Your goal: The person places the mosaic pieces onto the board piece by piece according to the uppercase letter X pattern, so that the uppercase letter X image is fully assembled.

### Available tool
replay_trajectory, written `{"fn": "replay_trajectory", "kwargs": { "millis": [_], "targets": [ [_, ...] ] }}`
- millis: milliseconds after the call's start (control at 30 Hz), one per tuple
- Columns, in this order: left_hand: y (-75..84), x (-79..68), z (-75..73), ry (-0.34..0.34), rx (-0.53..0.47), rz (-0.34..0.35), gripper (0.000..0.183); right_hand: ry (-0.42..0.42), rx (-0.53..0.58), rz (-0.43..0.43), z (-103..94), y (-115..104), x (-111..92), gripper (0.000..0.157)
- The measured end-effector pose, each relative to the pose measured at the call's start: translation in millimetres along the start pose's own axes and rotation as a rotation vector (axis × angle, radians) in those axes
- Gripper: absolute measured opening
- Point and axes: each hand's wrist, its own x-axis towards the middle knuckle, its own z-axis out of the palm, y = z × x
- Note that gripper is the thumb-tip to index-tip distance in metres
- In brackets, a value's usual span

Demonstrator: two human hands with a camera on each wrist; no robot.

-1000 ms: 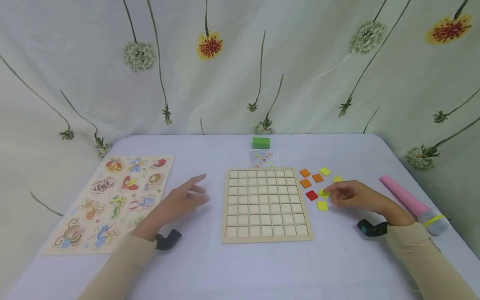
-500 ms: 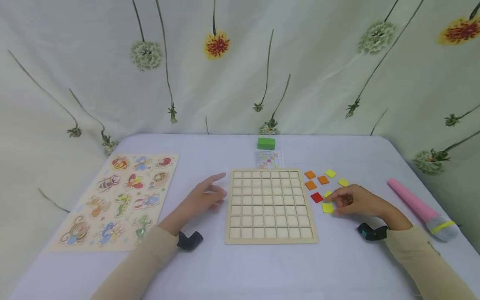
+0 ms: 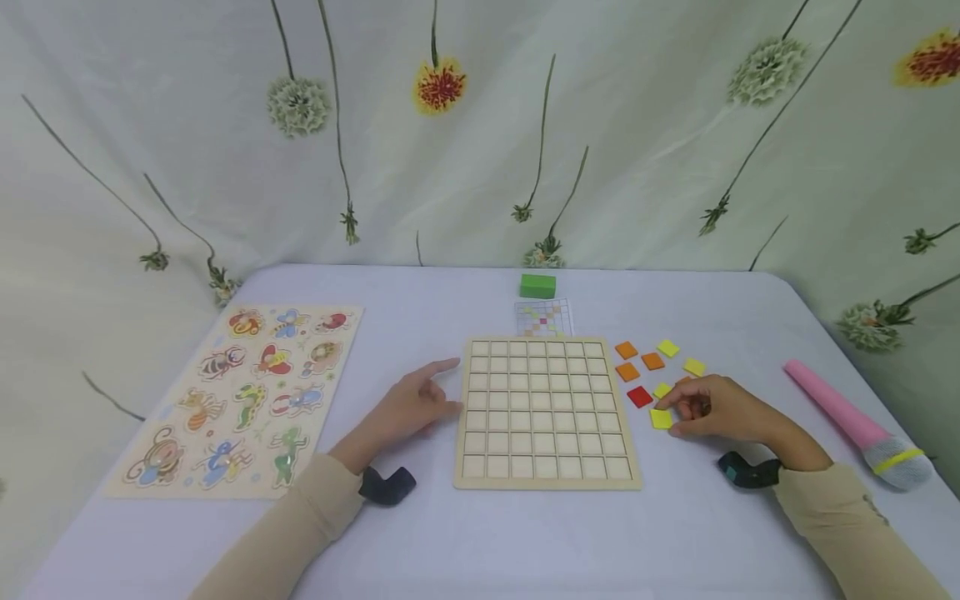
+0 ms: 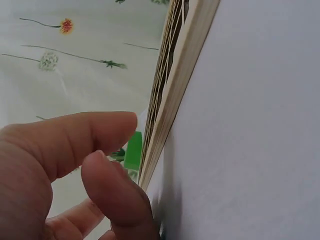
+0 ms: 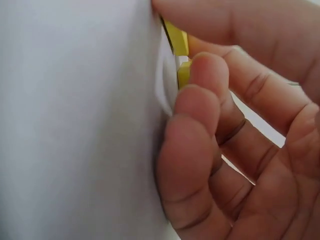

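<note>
A square wooden grid board (image 3: 551, 483) lies flat in the middle of the white table. By its left edge is my left hand (image 3: 405, 410), index finger (image 4: 110, 127) stretched toward the rim and thumb apart from it; contact is unclear. To the right of the board, my right hand (image 3: 712, 408) pinches a yellow square tile (image 3: 661, 419) by its edges between thumb and index finger, the tile still flat on the cloth. Close by are a red tile (image 3: 640, 397), orange tiles (image 3: 627, 372) and more yellow tiles (image 3: 667, 348). In the right wrist view the thumb partly hides the yellow tile (image 5: 176, 40).
Behind the board lie a small printed grid card (image 3: 543, 318) and a green block (image 3: 537, 286). An insect-picture puzzle board (image 3: 247, 400) fills the left side. A pink toy microphone (image 3: 840, 408) lies at the far right. A flowered cloth (image 3: 480, 125) hangs behind the table.
My left hand has moved right, to the board's left edge. My right hand has shifted from the farther yellow tile to the nearer one, its thumb and index finger now at that tile's edges.
</note>
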Motion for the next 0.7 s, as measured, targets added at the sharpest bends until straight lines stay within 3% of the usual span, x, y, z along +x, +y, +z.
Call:
{"fn": "replay_trajectory", "kwargs": {
  "millis": [533, 700],
  "targets": [
    [-2.8, -3.0, 6.8, 0.023, 0.088, 0.073, 0.074, 0.079, 0.004, -0.068, -1.8, -7.6, -4.4, 0.028],
    [-1.6, -3.7, 5.1, 0.019, 0.099, 0.064, 0.072, 0.104, 0.003, -0.03, -1.7, -12.8, -0.8, 0.028]
  ]
}}
